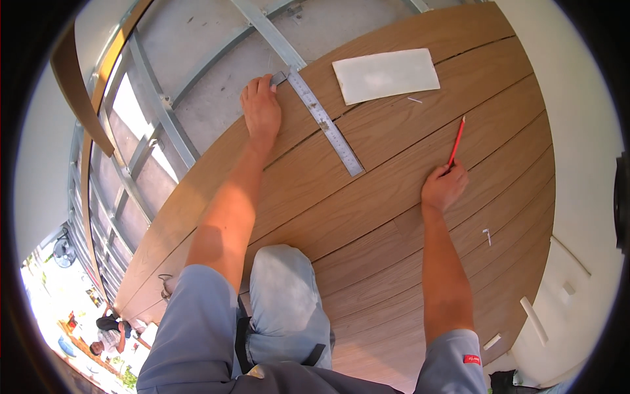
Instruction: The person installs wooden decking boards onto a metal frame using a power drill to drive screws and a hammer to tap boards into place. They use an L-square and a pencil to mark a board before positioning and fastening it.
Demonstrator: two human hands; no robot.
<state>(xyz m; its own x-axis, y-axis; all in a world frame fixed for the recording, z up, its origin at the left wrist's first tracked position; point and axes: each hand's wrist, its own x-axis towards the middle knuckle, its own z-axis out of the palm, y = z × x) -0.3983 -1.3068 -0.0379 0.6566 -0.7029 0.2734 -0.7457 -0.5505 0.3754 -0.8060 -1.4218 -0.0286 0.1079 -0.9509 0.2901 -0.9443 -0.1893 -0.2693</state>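
Note:
A metal square (325, 121) lies on the wooden plank surface (367, 210), its long marked blade slanting down to the right. My left hand (261, 108) is closed on the short arm at its upper end, at the edge of the planking. My right hand (445, 186) grips a red pencil (458, 139), point away from me, over the planks at the right. A white rectangular sheet or panel (384, 73) lies on the planks right of the square. Small white pieces (487, 236) lie near my right forearm.
A metal frame grid (151, 92) borders the planking, with curved wooden strips (82, 98) at left. My knee (285, 289) rests on the planks. A white wall (581, 131) runs along the right. A person (108, 338) and a fan (63, 249) are at lower left.

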